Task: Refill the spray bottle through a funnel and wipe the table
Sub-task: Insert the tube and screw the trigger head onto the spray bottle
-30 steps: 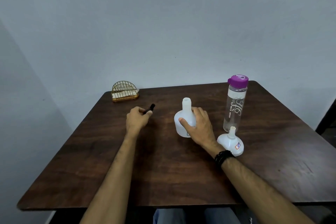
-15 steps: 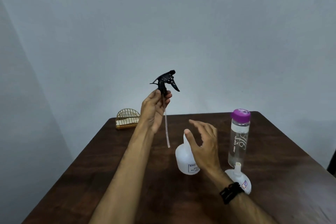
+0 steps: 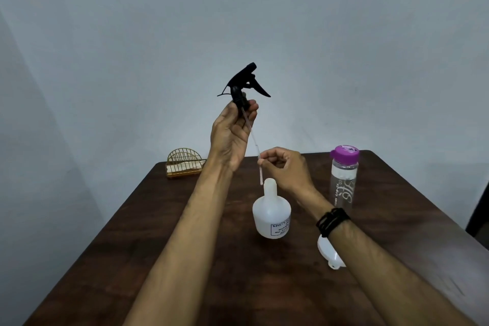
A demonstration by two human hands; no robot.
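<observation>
Right hand (image 3: 284, 168) risen to pinch dip tube (image 3: 255, 145), left hand (image 3: 232, 132) raised gripping sprayer head (image 3: 244, 86)

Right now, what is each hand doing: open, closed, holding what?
Left hand: closed, holding the black spray head up by its collar.
Right hand: closed, pinching the dip tube above the spray bottle.

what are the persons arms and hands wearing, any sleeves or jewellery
Both forearms are bare, with no sleeves in view. The right wrist carries a black bracelet of several stacked strands or beads. The left hand and right hand wear no gloves, and no rings or watch show.
</observation>
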